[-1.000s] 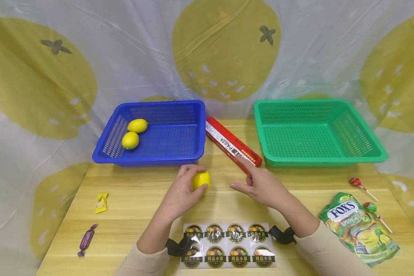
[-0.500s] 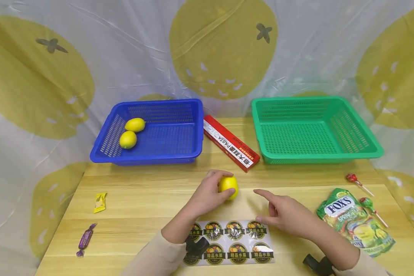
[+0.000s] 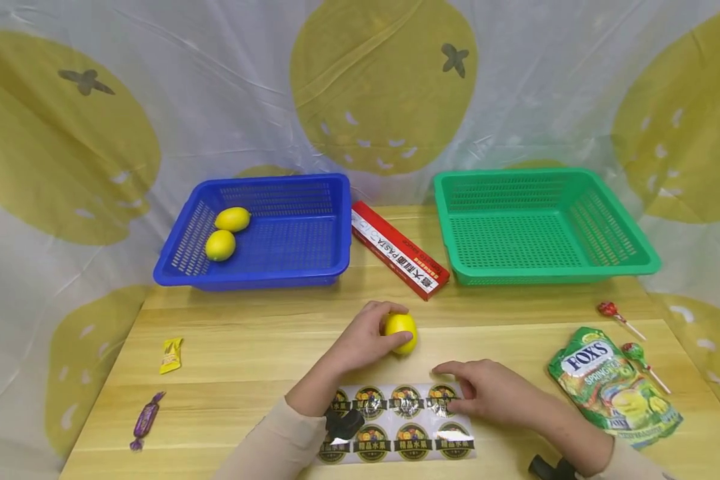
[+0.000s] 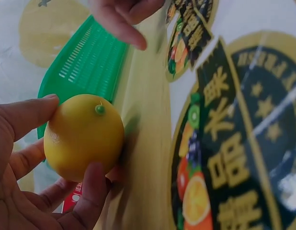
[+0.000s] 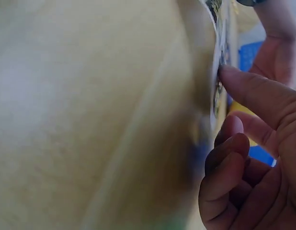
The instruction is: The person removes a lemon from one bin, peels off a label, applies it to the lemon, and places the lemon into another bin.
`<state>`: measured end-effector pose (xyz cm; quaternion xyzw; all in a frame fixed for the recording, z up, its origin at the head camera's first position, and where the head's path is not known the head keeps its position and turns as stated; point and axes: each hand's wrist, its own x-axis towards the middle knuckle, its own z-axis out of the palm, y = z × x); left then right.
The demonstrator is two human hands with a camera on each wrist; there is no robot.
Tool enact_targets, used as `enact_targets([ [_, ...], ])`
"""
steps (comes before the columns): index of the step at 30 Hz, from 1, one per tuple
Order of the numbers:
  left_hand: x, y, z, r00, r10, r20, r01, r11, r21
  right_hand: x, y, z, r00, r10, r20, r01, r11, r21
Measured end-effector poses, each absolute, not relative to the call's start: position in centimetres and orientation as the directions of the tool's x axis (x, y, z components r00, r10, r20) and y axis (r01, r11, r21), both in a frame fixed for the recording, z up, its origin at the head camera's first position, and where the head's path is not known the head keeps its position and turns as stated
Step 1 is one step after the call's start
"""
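In the head view my left hand (image 3: 360, 340) grips a yellow lemon (image 3: 403, 325) just beyond a clear sheet of round fruit stickers (image 3: 413, 437). Close up in the left wrist view, thumb and fingers curl round the lemon (image 4: 83, 134), and its small green stem spot shows. My right hand (image 3: 507, 393) is over the sheet's upper right corner, index finger stretched forward and thumb tip at a sticker. From the right wrist view, the thumb (image 5: 258, 91) touches the edge of the sheet, while the other fingers curl loosely without holding anything visible.
A blue basket (image 3: 252, 275) with two lemons (image 3: 233, 220) stands back left. At back right is a green basket (image 3: 558, 272); a red pasta box (image 3: 399, 250) lies between them. Two candies (image 3: 171, 355) lie left. A FOX'S bag (image 3: 615, 387) and two lollipops (image 3: 608, 309) lie right.
My left hand has carried the lemon right, away from in front of the blue basket. My right hand has drawn back from beside the pasta box to the sticker sheet's corner.
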<state>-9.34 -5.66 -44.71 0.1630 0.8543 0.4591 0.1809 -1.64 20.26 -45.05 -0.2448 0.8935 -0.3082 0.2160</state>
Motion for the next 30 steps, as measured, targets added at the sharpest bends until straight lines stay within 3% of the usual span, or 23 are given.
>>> enact_targets([
  [14, -9.3, -5.9, -44.8, -0.884, 0.437, -0.164, 0.087, 0.499, 0.862, -1.9, 19.9, -45.9, -0.792, -0.576, -0.204, -0.355, 0.705, -0.614],
  [24, -9.3, -7.4, -43.3, -0.875, 0.444, -0.192, 0.125, 0.592, 0.796, -2.1, 19.9, -46.0, -0.791, -0.578, -0.202, -0.359, 0.705, -0.611],
  [27, -8.9, -8.3, -42.7, -0.854, 0.482, -0.196, 0.188, 0.637, 0.747, -2.2, 19.9, -46.1, -0.793, -0.575, -0.201, -0.351, 0.701, -0.621],
  [30, -8.2, -9.2, -42.5, -0.792, 0.559, -0.245, 0.249, 0.663, 0.706, -2.3, 20.0, -46.3, -0.795, -0.573, -0.199, -0.346, 0.698, -0.627],
])
